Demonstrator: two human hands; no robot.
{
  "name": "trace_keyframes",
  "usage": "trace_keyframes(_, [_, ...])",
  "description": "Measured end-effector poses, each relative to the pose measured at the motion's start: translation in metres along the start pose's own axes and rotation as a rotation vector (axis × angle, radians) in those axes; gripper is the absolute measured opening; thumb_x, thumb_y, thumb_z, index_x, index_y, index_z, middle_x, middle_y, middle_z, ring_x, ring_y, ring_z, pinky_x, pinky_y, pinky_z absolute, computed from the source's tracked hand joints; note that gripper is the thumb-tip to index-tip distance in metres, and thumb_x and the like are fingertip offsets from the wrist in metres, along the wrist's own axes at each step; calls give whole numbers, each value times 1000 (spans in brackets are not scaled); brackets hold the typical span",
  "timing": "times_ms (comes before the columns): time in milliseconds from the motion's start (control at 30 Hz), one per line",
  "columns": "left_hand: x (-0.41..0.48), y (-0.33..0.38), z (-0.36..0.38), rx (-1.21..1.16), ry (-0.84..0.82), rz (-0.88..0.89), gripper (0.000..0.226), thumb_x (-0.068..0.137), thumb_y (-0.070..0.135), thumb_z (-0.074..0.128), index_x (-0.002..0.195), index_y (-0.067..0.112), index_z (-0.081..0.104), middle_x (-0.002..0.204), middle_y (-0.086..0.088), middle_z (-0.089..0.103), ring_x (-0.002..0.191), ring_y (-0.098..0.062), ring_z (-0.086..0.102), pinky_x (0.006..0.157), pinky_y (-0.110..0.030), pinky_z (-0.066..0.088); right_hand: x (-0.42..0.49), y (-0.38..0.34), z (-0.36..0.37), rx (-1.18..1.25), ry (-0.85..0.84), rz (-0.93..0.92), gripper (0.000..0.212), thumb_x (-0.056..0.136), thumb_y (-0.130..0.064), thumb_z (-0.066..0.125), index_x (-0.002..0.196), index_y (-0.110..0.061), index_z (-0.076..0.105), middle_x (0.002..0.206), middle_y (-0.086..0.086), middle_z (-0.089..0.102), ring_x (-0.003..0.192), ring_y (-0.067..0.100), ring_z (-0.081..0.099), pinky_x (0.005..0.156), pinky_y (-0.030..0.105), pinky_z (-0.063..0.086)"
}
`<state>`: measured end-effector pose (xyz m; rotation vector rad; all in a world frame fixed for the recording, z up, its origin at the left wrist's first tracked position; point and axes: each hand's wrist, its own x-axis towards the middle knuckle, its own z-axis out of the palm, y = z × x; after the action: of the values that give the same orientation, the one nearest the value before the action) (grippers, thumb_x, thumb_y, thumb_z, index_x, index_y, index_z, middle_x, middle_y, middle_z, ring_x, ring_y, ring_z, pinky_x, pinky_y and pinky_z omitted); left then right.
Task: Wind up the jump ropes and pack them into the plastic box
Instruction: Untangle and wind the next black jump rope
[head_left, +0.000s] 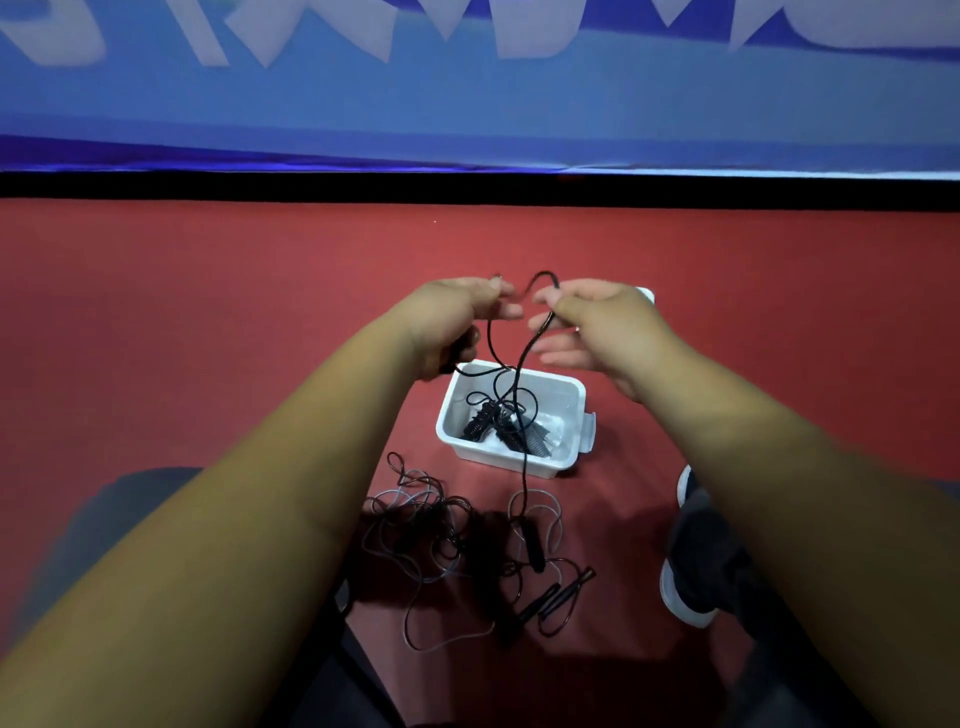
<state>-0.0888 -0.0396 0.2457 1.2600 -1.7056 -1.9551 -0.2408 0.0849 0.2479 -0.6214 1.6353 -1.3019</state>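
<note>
My left hand grips a black handle and the cord of a black jump rope above the white plastic box. My right hand pinches the same cord a little to the right, where it arches up between both hands. From there the cord hangs down over the box's front rim to the floor. Inside the box lie wound black ropes with ribbed handles. A tangle of loose ropes with black handles lies on the red floor nearer to me.
A white lid peeks out behind my right hand. My shoe rests on the red floor at the right and my knee is at the left. A black strip and a blue banner run along the back.
</note>
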Motion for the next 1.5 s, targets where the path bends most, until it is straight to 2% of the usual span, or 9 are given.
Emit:
trace_keyframes(233, [-9, -14, 11, 201, -381, -52, 32, 112, 21, 43, 130, 11, 67, 128, -4, 74, 56, -12, 34, 53, -26, 33, 8, -20, -14, 596, 127, 15, 14, 110, -6, 52, 111, 3, 63, 79, 17, 75, 73, 24, 79, 64, 30, 63])
trace_keyframes(500, [-8, -13, 18, 277, -370, 88, 20, 107, 26, 57, 114, 16, 73, 119, -1, 76, 57, -12, 40, 56, -26, 35, 13, -18, -24, 853, 201, 90, 16, 113, -8, 48, 111, 6, 55, 85, 24, 76, 75, 29, 80, 61, 34, 65])
trace_keyframes(567, [-7, -9, 19, 207, -294, 106, 18, 107, 27, 59, 110, 17, 73, 115, -2, 78, 55, -10, 41, 53, -24, 33, 15, -17, -24, 699, 217, 162, 30, 114, -21, 47, 116, 8, 56, 104, 24, 73, 83, 30, 80, 64, 39, 67])
trace_keyframes(667, [-3, -5, 18, 67, -210, 98, 17, 106, 29, 60, 107, 18, 73, 113, -2, 79, 54, -10, 39, 53, -24, 27, 12, -11, -23, 221, 191, 241, 25, 110, -14, 44, 114, 0, 64, 100, 13, 70, 81, 24, 75, 62, 38, 65])
trace_keyframes(833, [-1, 4, 19, -212, -132, 78, 14, 105, 26, 62, 106, 15, 71, 106, -3, 79, 53, -6, 38, 51, -21, 27, 1, 10, -8, -460, -122, 211, 21, 102, -13, 62, 114, -27, 72, 110, 2, 73, 88, 17, 69, 74, 32, 58])
trace_keyframes(967, [-2, 9, 14, -311, -64, 85, 14, 103, 29, 64, 107, 17, 71, 107, -1, 79, 52, -5, 38, 51, -20, 25, 0, 34, 1, -605, -227, 99, 10, 99, -27, 73, 106, -22, 78, 114, 10, 76, 89, 19, 61, 72, 32, 51])
trace_keyframes(1333, [-2, 3, -4, 16, 73, 131, 45, 108, 55, 43, 119, 21, 70, 113, 10, 78, 53, -13, 37, 53, -25, 31, 0, 3, 2, -90, 0, 90, 16, 107, -14, 62, 112, -1, 70, 88, 13, 79, 65, 22, 76, 62, 36, 67])
trace_keyframes(1433, [-6, -2, -2, 129, -31, 124, 33, 109, 42, 49, 122, 19, 69, 109, 9, 79, 51, -13, 37, 53, -26, 26, -1, -10, -1, 152, -5, 107, 20, 110, -11, 57, 119, 4, 66, 77, 8, 73, 59, 17, 73, 59, 34, 65])
trace_keyframes(1500, [-11, -2, 3, 199, -124, 75, 23, 108, 28, 55, 121, 17, 70, 88, 10, 79, 47, -11, 39, 45, -19, 27, -1, -16, -1, 320, -12, 130, 20, 111, -9, 52, 120, 5, 64, 76, 8, 67, 56, 14, 72, 57, 30, 63])
